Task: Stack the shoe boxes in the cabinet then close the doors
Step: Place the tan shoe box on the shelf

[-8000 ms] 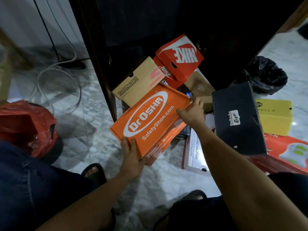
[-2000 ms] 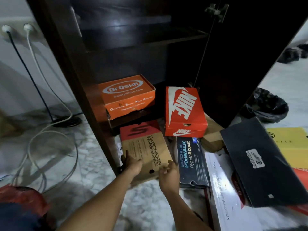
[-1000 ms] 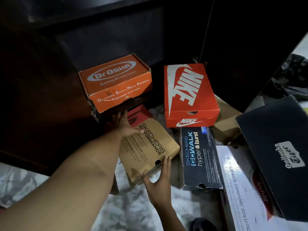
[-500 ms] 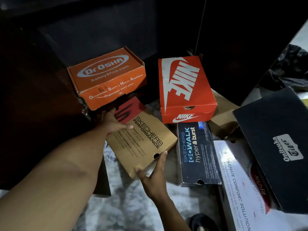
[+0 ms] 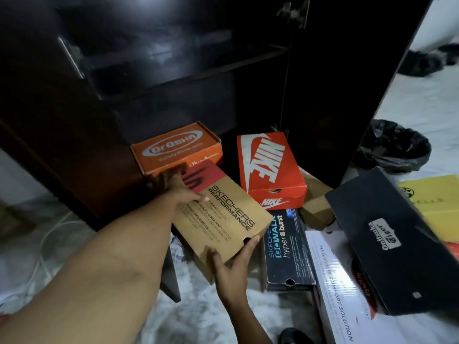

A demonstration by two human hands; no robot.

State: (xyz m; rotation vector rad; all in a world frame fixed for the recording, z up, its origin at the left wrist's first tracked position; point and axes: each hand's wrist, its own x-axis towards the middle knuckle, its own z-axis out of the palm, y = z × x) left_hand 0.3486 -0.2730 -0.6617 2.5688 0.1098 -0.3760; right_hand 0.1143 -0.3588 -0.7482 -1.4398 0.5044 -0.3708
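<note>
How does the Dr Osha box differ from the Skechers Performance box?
The Dr Osha box is orange, the Skechers Performance box tan with a red end. Dr Osha box sits level in the cabinet; Skechers Performance box is tilted, held by left hand and right hand. Both closed.

Floor (image 5: 198, 306): pale marble with grey veining, glossy, and it showed at the left, the bottom and the right of the view. Black plastic bag (image 5: 395, 147): crumpled, it lay on the floor at the right, and well beyond it in the upper right corner sat a dark heap (image 5: 427, 60), too blurred to identify. White cable (image 5: 47, 234): it lay looped on the floor at the left edge, while a dark piece of footwear (image 5: 295, 336) was partly cut off by the bottom edge.
</note>
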